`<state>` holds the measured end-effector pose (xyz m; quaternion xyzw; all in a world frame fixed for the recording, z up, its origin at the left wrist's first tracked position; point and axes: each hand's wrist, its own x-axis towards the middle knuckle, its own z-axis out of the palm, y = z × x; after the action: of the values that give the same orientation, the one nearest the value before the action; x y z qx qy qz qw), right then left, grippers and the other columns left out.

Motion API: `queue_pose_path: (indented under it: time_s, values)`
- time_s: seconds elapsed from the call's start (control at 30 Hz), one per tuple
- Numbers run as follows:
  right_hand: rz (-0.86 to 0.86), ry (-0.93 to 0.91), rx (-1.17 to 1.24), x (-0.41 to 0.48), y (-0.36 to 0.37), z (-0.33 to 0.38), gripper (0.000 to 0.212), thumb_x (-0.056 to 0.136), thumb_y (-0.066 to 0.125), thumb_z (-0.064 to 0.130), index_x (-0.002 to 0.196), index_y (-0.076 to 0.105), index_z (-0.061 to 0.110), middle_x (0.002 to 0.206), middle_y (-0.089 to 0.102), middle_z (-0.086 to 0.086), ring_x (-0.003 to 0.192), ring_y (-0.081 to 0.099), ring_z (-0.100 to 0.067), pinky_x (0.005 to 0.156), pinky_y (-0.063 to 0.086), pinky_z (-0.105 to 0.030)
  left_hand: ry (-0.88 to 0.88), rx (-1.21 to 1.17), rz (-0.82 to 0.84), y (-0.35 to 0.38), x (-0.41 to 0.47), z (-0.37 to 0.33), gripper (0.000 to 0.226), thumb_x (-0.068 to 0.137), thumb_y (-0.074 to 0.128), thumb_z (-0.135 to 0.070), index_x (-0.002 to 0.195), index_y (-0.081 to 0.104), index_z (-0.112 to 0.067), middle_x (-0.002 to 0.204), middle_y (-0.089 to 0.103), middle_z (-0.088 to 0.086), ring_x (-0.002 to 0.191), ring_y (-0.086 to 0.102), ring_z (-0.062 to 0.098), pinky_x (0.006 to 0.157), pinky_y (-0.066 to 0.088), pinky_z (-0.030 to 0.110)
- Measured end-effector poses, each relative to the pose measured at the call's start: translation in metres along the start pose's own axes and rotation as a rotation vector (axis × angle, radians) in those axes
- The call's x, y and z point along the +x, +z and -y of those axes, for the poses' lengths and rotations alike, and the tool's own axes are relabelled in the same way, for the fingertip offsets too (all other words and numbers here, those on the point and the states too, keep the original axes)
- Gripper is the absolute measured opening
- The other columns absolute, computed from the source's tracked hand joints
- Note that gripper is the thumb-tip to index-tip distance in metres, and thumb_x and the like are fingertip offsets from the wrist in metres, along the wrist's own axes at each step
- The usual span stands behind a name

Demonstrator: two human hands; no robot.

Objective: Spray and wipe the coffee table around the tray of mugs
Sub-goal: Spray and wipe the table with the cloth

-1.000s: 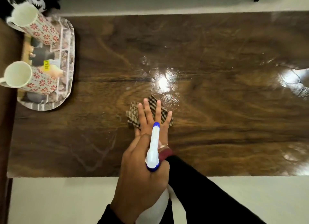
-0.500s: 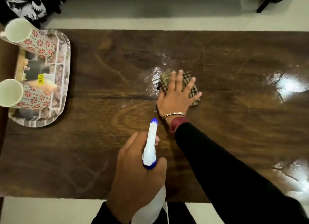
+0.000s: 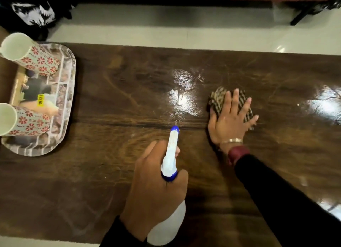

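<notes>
Dark wood coffee table [image 3: 110,182], tray [image 3: 72,67] at left end, checked cloth [image 3: 217,97] right of ctr, wet patch [image 3: 181,99] btwn.

One table [image 3: 129,80], one tray [image 3: 71,77], two mugs [image 3: 39,62] [image 3: 27,122], one spray bottle [image 3: 170,154], one cloth [image 3: 218,99].

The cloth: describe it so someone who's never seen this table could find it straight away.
Start at the long dark wooden table. Right of its shiny wet patch, the right hand presses flat on the cloth. It is the only checked brown-and-cream fabric there.

Black sleeves [image 3: 276,200], gold bangle [image 3: 232,140]
</notes>
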<state>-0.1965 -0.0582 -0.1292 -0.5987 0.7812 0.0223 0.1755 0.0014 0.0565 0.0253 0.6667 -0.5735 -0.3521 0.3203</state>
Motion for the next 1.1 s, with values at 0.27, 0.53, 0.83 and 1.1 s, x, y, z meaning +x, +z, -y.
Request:
queue_pose_path:
  time_s: [0.27,0.53,0.83,1.1]
  values:
    - [0.014,-0.186,-0.048,0.081,-0.007,0.126,0.081,0.099,0.037,0.054,0.167,0.005,0.024,0.176,-0.006,0.001,0.158,-0.009,-0.048,0.114,0.003,-0.084,0.099,0.018,-0.058,0.005,0.021,-0.004,0.026,0.072,0.064,-0.021,0.095,0.052,-0.021,0.081,0.059,-0.006,0.084,0.061,0.004,0.071,0.049,0.003]
    - [0.024,-0.417,-0.099,0.007,0.014,0.055,0.086,0.090,0.030,0.052,0.166,0.013,0.017,0.176,0.006,-0.004,0.161,0.001,-0.039,0.116,0.005,-0.080,0.056,-0.020,-0.033,0.010,0.048,-0.013,0.023,0.066,0.062,-0.016,0.088,0.058,-0.020,0.077,0.057,-0.010,0.073,0.061,0.009,0.064,0.045,0.008]
    - [0.006,0.055,-0.031,0.161,-0.043,0.072,0.076,0.101,0.030,0.057,0.167,0.008,0.025,0.176,-0.002,0.000,0.158,-0.005,-0.047,0.112,0.006,-0.086,0.111,0.067,-0.129,0.020,0.053,-0.009,0.040,0.068,0.070,-0.021,0.099,0.046,-0.027,0.094,0.049,-0.007,0.091,0.054,-0.019,0.068,0.036,-0.010]
    - [0.054,-0.510,-0.148,0.060,0.011,0.166,0.083,0.097,0.042,0.054,0.167,0.008,0.027,0.176,0.000,0.002,0.158,-0.008,-0.047,0.114,0.001,-0.083,0.064,0.020,-0.198,0.024,0.057,-0.003,0.033,0.074,0.059,-0.031,0.101,0.060,-0.013,0.084,0.062,-0.001,0.072,0.062,0.007,0.069,0.052,0.008]
